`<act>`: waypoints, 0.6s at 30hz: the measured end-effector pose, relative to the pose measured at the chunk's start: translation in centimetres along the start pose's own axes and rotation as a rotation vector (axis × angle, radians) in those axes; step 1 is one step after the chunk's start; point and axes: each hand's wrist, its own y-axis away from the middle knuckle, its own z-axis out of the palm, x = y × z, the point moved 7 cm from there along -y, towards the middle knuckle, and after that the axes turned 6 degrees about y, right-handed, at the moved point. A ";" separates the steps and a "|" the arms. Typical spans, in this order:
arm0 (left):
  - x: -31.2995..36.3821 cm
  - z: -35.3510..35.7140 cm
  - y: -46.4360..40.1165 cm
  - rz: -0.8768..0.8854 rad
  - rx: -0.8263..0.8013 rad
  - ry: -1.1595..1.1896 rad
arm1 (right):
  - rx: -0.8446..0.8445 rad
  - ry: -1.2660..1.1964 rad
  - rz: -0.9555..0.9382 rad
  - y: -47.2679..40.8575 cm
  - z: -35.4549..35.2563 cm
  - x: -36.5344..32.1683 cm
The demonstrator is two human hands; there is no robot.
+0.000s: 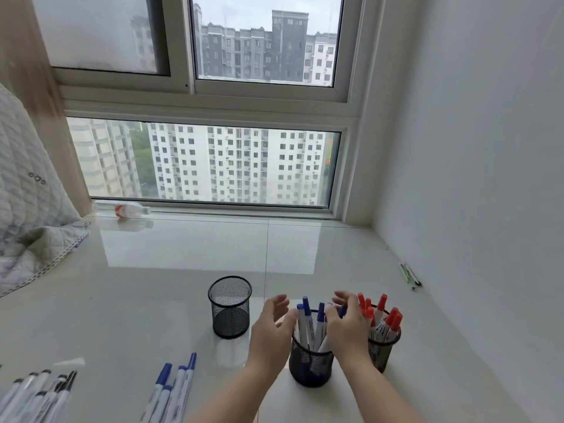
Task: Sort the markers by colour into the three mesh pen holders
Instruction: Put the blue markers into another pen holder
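Note:
Three black mesh pen holders stand on the white surface. The left holder (230,306) is empty. The middle holder (309,360) has several blue-capped markers (306,319) standing in it. The right holder (383,346) is filled with several red-capped markers (387,319). My left hand (273,328) is beside the middle holder on its left, fingers spread, holding nothing. My right hand (348,323) is over the blue markers, fingers touching their tops. Loose blue markers (172,389) lie at the front centre, and loose black markers (39,392) lie at the front left.
A quilted grey blanket (27,215) covers the left side. A plastic bottle (125,209) lies by the window sill at the back. A pen (410,276) rests against the white wall on the right.

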 end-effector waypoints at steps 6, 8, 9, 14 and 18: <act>-0.1 -7.8 3.9 0.158 0.058 -0.383 | 0.153 0.421 -0.533 5.8 1.4 -5.6; -0.7 -11.7 4.3 0.146 0.157 -0.498 | 0.147 0.453 -0.614 7.9 3.1 -6.6; -1.0 -13.5 4.5 0.127 0.203 -0.559 | 0.120 0.456 -0.645 8.8 4.1 -6.9; -4.6 -19.6 5.1 -0.096 0.205 -0.893 | -0.229 0.486 -0.549 12.1 11.8 -5.4; -5.8 -21.3 5.8 -0.194 0.188 -0.894 | -0.414 0.504 -0.360 13.3 16.5 -3.1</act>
